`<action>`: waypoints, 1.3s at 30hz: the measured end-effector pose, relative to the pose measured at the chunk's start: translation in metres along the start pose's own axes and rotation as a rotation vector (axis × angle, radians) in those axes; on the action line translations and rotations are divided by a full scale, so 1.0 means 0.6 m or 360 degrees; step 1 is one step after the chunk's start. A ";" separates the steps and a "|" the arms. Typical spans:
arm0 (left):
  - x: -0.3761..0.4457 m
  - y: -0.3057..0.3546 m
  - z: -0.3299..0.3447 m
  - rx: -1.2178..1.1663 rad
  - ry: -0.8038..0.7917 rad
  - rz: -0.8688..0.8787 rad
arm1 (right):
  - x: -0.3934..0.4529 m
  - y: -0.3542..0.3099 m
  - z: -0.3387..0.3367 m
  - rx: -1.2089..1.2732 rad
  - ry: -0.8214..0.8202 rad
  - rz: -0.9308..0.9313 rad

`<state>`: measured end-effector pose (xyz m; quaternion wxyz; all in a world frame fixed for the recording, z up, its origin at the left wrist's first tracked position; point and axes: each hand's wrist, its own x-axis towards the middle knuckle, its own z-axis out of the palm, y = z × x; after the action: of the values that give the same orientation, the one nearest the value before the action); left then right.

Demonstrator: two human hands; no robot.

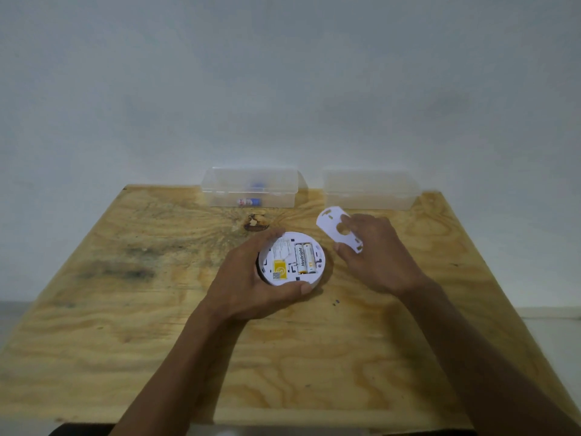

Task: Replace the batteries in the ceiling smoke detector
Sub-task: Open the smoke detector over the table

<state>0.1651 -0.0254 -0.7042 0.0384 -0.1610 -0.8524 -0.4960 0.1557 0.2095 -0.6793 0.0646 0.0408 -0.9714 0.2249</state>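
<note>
A round white smoke detector [283, 262] lies back side up on the wooden table [157, 325], with my left hand [251, 284] wrapped around its left and front rim. Two white and gold batteries [305, 258] sit side by side in its uncovered compartment. To the right, my right hand [374, 256] grips a white mounting plate [338, 231] with a round hole, lifted and tilted, apart from the detector.
Two clear plastic boxes stand at the table's far edge by the wall: the left box [251, 187] holds blue and white batteries [250, 202], the right box [371, 190] looks empty. A dark knot [255, 223] marks the wood behind the detector.
</note>
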 end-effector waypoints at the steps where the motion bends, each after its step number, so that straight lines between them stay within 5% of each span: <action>1: 0.000 0.000 0.000 -0.0004 0.0006 -0.0006 | -0.004 0.001 0.010 0.0005 -0.0023 0.0028; 12: -0.002 0.001 -0.002 -0.0010 -0.0009 0.0027 | -0.024 -0.006 0.030 -0.0057 -0.0034 0.0109; 17: -0.002 -0.004 -0.001 -0.0015 -0.0018 0.0056 | -0.029 -0.049 -0.005 0.0162 0.0161 -0.0207; 29: -0.002 0.004 -0.001 -0.0093 -0.0024 0.0171 | -0.018 -0.091 -0.026 -0.0124 -0.0382 -0.0517; 39: 0.001 -0.004 0.001 -0.0022 -0.0029 0.0137 | -0.035 -0.073 0.012 -0.0413 -0.0133 -0.0837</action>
<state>0.1638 -0.0258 -0.7061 0.0509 -0.2021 -0.8416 -0.4982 0.1802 0.1679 -0.6697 0.0851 0.2917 -0.9500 0.0723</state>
